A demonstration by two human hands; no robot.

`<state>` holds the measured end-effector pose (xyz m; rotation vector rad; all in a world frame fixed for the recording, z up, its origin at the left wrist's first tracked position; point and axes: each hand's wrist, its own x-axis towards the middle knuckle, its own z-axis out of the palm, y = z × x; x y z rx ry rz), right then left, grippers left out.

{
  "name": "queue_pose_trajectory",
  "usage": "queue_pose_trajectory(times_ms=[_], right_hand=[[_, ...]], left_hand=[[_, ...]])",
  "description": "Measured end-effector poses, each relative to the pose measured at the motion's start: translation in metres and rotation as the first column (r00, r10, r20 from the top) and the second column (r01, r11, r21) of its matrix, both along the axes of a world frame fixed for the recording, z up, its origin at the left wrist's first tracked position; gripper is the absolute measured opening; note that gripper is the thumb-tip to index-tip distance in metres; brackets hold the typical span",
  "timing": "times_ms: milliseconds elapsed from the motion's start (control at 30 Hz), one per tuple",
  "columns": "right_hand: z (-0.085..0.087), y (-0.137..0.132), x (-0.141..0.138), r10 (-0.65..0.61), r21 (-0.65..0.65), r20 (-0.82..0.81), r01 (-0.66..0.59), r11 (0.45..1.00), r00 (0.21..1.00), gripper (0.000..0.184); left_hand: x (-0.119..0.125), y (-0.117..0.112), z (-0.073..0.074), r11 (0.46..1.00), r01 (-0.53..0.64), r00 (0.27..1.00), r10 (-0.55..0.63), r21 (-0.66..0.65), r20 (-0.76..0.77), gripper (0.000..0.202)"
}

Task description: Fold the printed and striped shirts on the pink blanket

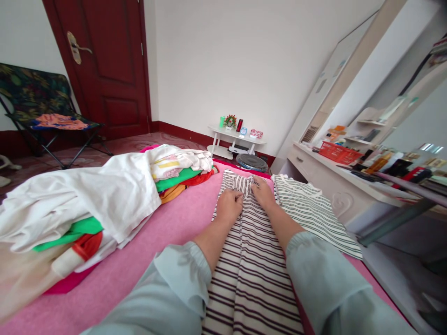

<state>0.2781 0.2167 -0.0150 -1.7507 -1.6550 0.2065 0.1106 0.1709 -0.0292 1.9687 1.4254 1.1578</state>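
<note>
A white garment with dark stripes (256, 260) lies lengthwise on the pink bed cover in front of me, its near end running out of the bottom of the view. At its far end the cloth is bunched between my hands. My left hand (229, 204) has its fingers curled and pinched on the striped cloth, left of the bunched part. On the other side, my right hand (261, 191) grips the cloth with bent fingers. Just right of my right arm, a second striped top (310, 204) lies spread flat.
A heap of white and coloured clothes (122, 181) covers the left of the pink bed cover (181, 228). A dressing table (324, 179) with a red basket (338, 152) and bottles stands close on the right. Beyond the bed are a low white table (237, 135) and a folding chair (38, 97).
</note>
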Motion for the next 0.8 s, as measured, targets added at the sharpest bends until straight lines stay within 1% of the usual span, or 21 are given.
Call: queue_pose_trajectory(times_ms=[67,167,267,333,433,500,567,633,700,800], right_hand=[[-0.001,-0.004,-0.001,0.001,-0.030,0.034,0.000,1.000,0.999,0.028],[0.008,-0.001,-0.004,-0.042,-0.041,0.064,0.045,0.998,0.997,0.020],[0.020,0.012,-0.014,-0.106,0.010,0.061,0.105,0.994,0.993,0.026],[0.023,0.022,-0.024,-0.097,0.019,0.040,0.096,0.995,0.994,0.033],[0.018,0.034,-0.038,-0.071,-0.030,-0.002,0.071,0.997,0.997,0.044],[0.013,0.040,-0.043,-0.079,-0.076,-0.031,0.077,0.994,0.996,0.048],[0.010,0.044,-0.045,-0.092,-0.105,-0.062,0.086,0.991,0.994,0.043],[0.010,0.044,-0.045,-0.101,-0.105,-0.099,0.090,0.990,0.990,0.027],[0.013,0.043,-0.046,-0.105,-0.074,-0.153,0.095,0.993,0.983,0.013],[0.018,0.040,-0.050,-0.084,0.002,-0.282,0.088,0.996,0.956,0.008]], left_hand=[[0.000,0.000,0.001,1.000,-0.001,1.000,0.001,0.005,-0.018,0.025],[-0.001,0.000,0.002,1.000,0.007,0.999,-0.007,0.016,-0.036,0.024],[-0.001,-0.002,0.003,1.000,0.014,0.999,-0.013,0.023,-0.047,0.024],[-0.002,-0.003,0.004,0.999,0.020,0.998,-0.019,0.030,-0.059,0.025],[-0.002,-0.005,0.005,0.999,0.031,0.996,-0.027,0.044,-0.080,0.026],[-0.002,-0.005,0.006,0.998,0.036,0.994,-0.030,0.054,-0.101,0.027],[-0.003,-0.006,0.006,0.997,0.039,0.992,-0.031,0.062,-0.125,0.028],[-0.003,-0.007,0.007,0.997,0.043,0.989,-0.033,0.066,-0.143,0.028],[-0.003,-0.008,0.007,0.997,0.043,0.987,-0.032,0.065,-0.155,0.028],[-0.003,-0.007,0.006,0.998,0.024,0.990,-0.017,0.051,-0.141,0.028]])
